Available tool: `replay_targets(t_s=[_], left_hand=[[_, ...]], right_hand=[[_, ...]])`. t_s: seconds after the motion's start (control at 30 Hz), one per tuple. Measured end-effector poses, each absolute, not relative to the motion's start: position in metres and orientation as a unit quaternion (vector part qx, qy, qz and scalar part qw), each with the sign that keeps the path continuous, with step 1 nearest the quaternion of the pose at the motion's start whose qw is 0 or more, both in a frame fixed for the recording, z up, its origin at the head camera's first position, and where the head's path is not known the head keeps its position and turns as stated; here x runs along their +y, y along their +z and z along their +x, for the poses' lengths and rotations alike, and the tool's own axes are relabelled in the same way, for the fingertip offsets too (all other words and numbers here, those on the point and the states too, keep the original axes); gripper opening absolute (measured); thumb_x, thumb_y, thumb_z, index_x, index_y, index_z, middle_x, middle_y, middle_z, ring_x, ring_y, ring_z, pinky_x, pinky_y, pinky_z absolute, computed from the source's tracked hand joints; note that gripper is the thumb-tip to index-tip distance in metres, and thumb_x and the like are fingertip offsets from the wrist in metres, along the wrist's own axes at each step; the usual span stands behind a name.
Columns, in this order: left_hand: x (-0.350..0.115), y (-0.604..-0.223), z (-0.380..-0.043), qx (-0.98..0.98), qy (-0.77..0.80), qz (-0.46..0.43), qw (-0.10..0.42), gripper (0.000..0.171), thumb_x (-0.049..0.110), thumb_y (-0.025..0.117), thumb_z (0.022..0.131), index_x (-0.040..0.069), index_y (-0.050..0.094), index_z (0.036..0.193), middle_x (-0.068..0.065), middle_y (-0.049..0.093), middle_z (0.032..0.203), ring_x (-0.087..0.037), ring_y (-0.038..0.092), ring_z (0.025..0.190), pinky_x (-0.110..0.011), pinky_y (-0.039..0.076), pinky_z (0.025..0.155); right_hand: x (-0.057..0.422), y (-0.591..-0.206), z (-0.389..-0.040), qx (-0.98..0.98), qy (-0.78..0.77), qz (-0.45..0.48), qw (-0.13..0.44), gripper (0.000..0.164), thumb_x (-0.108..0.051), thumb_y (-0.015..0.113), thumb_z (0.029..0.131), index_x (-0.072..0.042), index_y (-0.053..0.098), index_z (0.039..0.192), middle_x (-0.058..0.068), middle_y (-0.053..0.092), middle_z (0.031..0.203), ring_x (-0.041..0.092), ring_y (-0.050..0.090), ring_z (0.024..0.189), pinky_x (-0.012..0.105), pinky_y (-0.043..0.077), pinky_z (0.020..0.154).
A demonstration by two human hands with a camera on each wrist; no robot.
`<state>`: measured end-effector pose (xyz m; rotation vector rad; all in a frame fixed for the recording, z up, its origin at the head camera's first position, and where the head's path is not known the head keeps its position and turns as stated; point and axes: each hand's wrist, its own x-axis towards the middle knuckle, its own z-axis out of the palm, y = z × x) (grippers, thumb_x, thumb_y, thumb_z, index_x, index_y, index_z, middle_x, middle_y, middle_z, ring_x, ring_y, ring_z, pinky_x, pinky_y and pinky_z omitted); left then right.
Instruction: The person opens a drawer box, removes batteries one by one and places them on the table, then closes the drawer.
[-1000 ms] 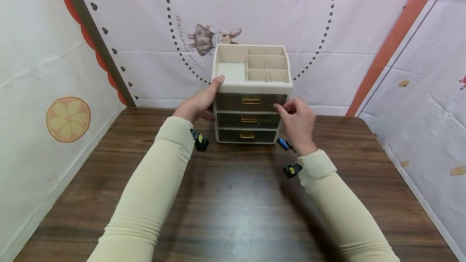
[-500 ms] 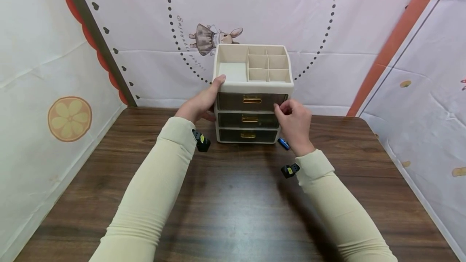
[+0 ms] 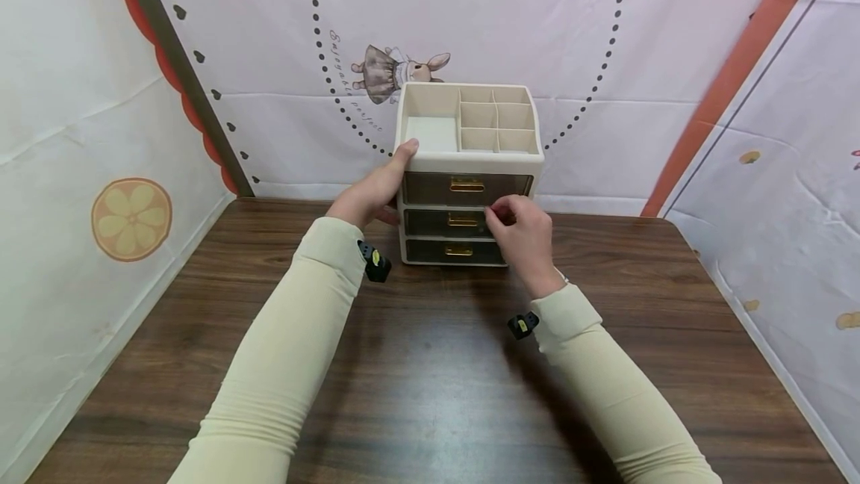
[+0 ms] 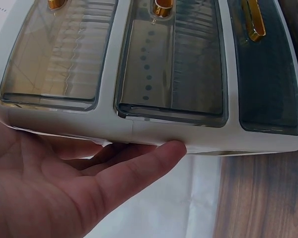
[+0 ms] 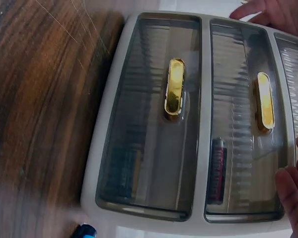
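The box (image 3: 473, 162) is standing upright on the table (image 3: 410, 364), between the two hands. The left hand (image 3: 372, 189) is bracing its near side, thumb and fingers spreading along it rather than wrapping round. The right hand (image 3: 526, 239) is hanging at the middle drawer (image 3: 426, 222), its fingers bending toward the thumb; I cannot tell whether the tips are pinching anything or touching the front. The gold handle (image 3: 463, 222) is sitting just left of those tips, with the top drawer (image 3: 426, 190) lying above them and the bottom drawer (image 3: 430, 251) below. For good work at this front, the left hand should be pressing firmly enough to stop the box sliding, and the right should be taking the handle at its centre, pulling level and gently (a dark battery (image 5: 217, 171) seems to be lying inside, and could be rolling at any jerk).
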<state>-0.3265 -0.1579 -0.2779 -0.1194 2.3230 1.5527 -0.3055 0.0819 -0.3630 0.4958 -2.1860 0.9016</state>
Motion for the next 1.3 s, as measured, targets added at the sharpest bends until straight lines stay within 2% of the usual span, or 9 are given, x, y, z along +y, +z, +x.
replay_targets(t_s=[0.4,0.93,1.13,1.3], left_hand=[[-0.158,-0.278,-0.325,0.818,0.548,-0.045,0.168,0.097,0.086,0.02,0.082,0.013,0.029,0.146,-0.02,0.043,0.13,-0.036,0.053,0.113,-0.055,0.052,0.089],[-0.158,-0.279,-0.326,0.816,0.55,-0.041,0.174,0.099,0.088,0.02,0.08,0.015,0.028,0.147,-0.019,0.042,0.132,-0.036,0.052,0.115,-0.055,0.052,0.089],[-0.159,-0.28,-0.326,0.816,0.55,-0.04,0.176,0.102,0.09,0.02,0.079,0.015,0.029,0.147,-0.019,0.045,0.131,-0.035,0.053,0.116,-0.055,0.051,0.091],[-0.16,-0.279,-0.325,0.818,0.548,-0.041,0.171,0.102,0.09,0.021,0.078,0.014,0.032,0.145,-0.018,0.048,0.128,-0.035,0.055,0.114,-0.054,0.052,0.091]], right_hand=[[0.068,-0.375,-0.302,-0.848,0.312,0.252,0.348,0.013,-0.015,0.071,0.088,-0.006,0.073,0.097,0.009,0.071,0.095,0.023,0.066,0.086,0.04,0.055,0.076],[0.052,-0.382,-0.3,-0.836,0.19,0.327,0.397,0.016,-0.008,0.073,0.085,-0.004,0.071,0.1,0.008,0.071,0.096,0.026,0.064,0.091,0.037,0.054,0.083],[0.05,-0.383,-0.302,-0.836,0.131,0.347,0.404,0.017,-0.004,0.068,0.086,-0.002,0.07,0.103,0.01,0.069,0.098,0.026,0.063,0.09,0.035,0.053,0.085],[0.047,-0.382,-0.303,-0.832,0.109,0.357,0.411,0.013,-0.001,0.06,0.092,-0.001,0.069,0.102,0.011,0.068,0.097,0.027,0.062,0.088,0.036,0.053,0.084]])
